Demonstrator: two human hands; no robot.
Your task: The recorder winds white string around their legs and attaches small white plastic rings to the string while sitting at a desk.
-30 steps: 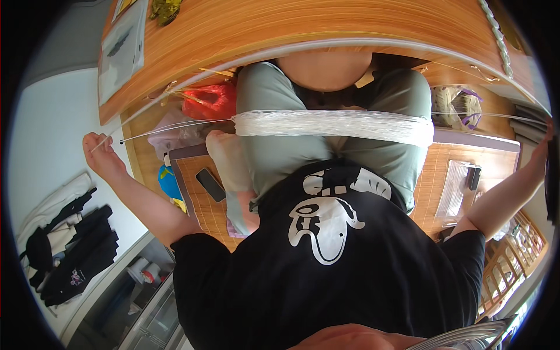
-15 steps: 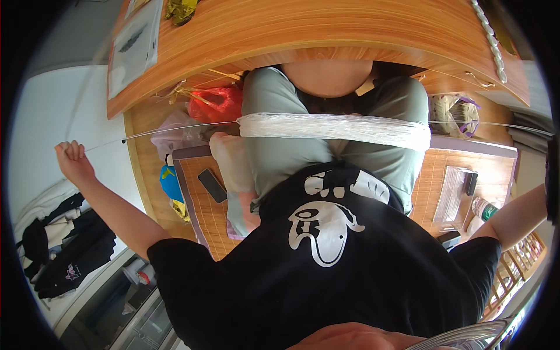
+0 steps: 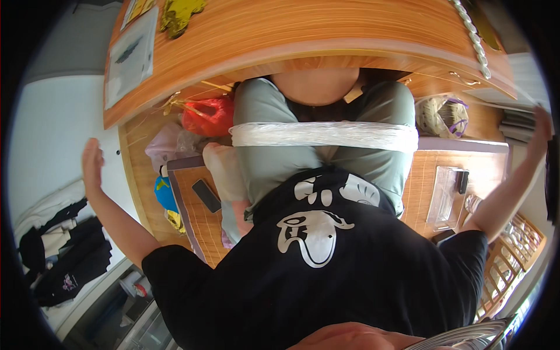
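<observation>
A thick skein of white thread is wound around both my knees and stretches across the gap between them. Out to the far left, my left hand is raised with its fingers extended, and I see nothing in it. My right hand is lifted at the far right rim, blurred and partly cut off, so its fingers cannot be made out. Both hands are well away from the skein. No loose strand shows between the skein and either hand.
A wooden desk spans the front, bearing gold foil and a white braided cord. A red plastic bag and a woven basket flank my legs. A phone and a clear plastic box lie on the mat.
The thin strands running out from the skein to both sides are no longer visible. My left hand has gone from closed to extended fingers and moved right; my right hand has come into view.
</observation>
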